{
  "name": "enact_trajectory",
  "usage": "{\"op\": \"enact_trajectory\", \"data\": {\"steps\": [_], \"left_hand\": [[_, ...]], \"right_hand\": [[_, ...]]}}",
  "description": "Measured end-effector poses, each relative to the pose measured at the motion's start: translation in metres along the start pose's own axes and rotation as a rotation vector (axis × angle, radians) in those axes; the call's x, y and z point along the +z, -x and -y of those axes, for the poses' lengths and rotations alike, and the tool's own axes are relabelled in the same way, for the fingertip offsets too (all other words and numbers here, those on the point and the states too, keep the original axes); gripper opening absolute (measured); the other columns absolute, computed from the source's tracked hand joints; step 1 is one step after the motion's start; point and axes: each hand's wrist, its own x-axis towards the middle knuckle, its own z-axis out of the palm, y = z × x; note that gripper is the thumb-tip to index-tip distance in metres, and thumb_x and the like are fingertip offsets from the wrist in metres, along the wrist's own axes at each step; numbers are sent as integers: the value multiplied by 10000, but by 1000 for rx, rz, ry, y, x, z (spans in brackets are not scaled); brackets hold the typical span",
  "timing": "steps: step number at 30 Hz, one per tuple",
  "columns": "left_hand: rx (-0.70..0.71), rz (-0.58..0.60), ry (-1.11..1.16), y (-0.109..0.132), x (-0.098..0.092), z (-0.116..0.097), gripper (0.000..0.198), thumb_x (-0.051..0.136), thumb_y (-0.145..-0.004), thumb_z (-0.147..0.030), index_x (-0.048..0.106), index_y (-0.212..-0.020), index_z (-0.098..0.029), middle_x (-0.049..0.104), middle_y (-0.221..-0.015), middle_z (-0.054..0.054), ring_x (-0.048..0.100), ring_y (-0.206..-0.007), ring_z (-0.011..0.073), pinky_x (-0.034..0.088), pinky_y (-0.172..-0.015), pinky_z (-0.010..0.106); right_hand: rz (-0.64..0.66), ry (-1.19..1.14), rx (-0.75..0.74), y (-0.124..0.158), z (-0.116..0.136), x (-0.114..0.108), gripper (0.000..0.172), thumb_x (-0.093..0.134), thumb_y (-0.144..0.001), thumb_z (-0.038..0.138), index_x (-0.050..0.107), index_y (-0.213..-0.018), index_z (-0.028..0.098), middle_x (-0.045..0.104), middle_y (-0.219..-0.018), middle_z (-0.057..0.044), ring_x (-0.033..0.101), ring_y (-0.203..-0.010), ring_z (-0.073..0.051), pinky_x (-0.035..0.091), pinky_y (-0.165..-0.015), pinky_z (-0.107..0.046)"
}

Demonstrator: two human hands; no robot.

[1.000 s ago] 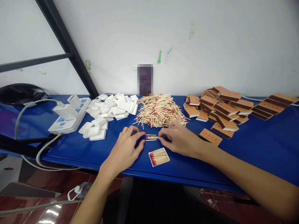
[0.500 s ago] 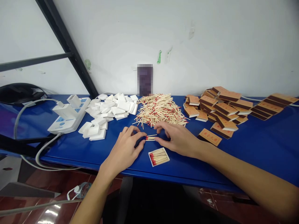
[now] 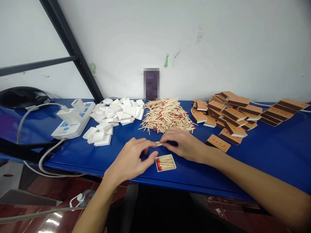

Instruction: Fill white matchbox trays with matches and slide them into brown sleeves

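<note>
My right hand [image 3: 181,144] pinches a few matches [image 3: 158,144] by their plain ends, between thumb and fingertips. My left hand [image 3: 133,158] has its thumb and forefinger apart: the forefinger tip is at the head end of those matches, and the thumb tip is by the left edge of a small white matchbox tray [image 3: 174,167]. Inside that tray lie red-headed matches [image 3: 166,162], side by side with heads to the left. Just beyond my hands rises a large heap of loose matches [image 3: 167,116].
White empty trays [image 3: 116,111] are piled left of the heap, beside a power strip [image 3: 73,127] with plugs and cables. Orange-brown matchboxes [image 3: 228,111] lie heaped on the right of the blue table [image 3: 269,161]. A blurred dark panel [image 3: 151,84] stands against the wall.
My left thumb has come away from the matches and down toward the tray. My right fingers have closed over the small bunch, which sits slightly further right.
</note>
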Motion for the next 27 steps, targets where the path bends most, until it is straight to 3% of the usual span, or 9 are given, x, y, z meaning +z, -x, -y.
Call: {"op": "enact_trajectory", "data": {"steps": [4,8,15,23,27], "left_hand": [[-9,74,-16,3,-1,-3,351,725,-801,-505,696,-1036,-245,510,-565,-64,479,-612,149,390,-750,338],[-46,122,-18,4,1,-2,508,789,-680,-623,713,-1011,-245,504,-527,-39,493,-692,198,377,-651,296],[4,86,48,5,3,0,309,769,-776,-462,723,-970,-225,531,-598,-55,465,-553,111,352,-565,250],[47,69,0,3,1,-2,299,738,-806,-469,712,-918,-193,593,-787,-1,547,-678,139,417,-636,276],[33,65,-7,2,1,-2,281,745,-799,-458,715,-902,-198,607,-782,-1,553,-670,136,412,-612,265]], "right_hand": [[25,19,20,2,0,-2,208,515,-914,91,692,-960,189,711,-899,-61,625,-860,-194,504,-799,-341],[48,33,35,3,1,-3,228,503,-900,75,691,-986,172,707,-921,-73,626,-896,-205,506,-814,-346],[47,28,88,1,1,-5,194,547,-853,64,694,-911,176,693,-842,-45,625,-793,-168,480,-732,-287],[102,3,197,-4,6,-14,157,605,-764,61,687,-836,174,685,-734,-8,606,-659,-138,440,-625,-243],[155,19,210,-4,9,-21,187,600,-742,40,706,-803,181,677,-693,4,593,-632,-131,423,-604,-235]]}}
